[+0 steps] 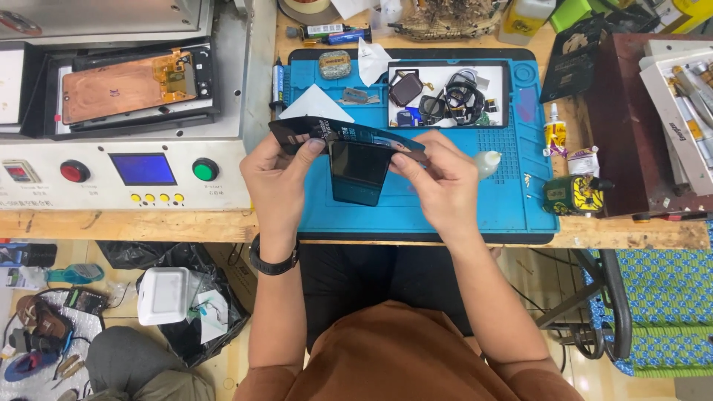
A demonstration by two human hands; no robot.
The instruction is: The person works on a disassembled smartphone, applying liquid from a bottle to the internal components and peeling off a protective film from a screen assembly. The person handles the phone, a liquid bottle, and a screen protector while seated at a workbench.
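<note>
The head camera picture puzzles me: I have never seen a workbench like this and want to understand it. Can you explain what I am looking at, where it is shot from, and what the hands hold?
The picture comes from a camera worn on a person's head, looking down at their own arms and lap. The left hand, with a dark wristband, and the right hand together hold a dark flat card pack and a glossy dark sheet that hangs from it, above a blue work mat on a wooden bench. On the mat lie a black tray of small parts, a white triangular cloth and a small white bottle. To the left stands a grey machine with a red button, a green button and a blue screen; a copper-coloured phone panel rests on top.
</note>
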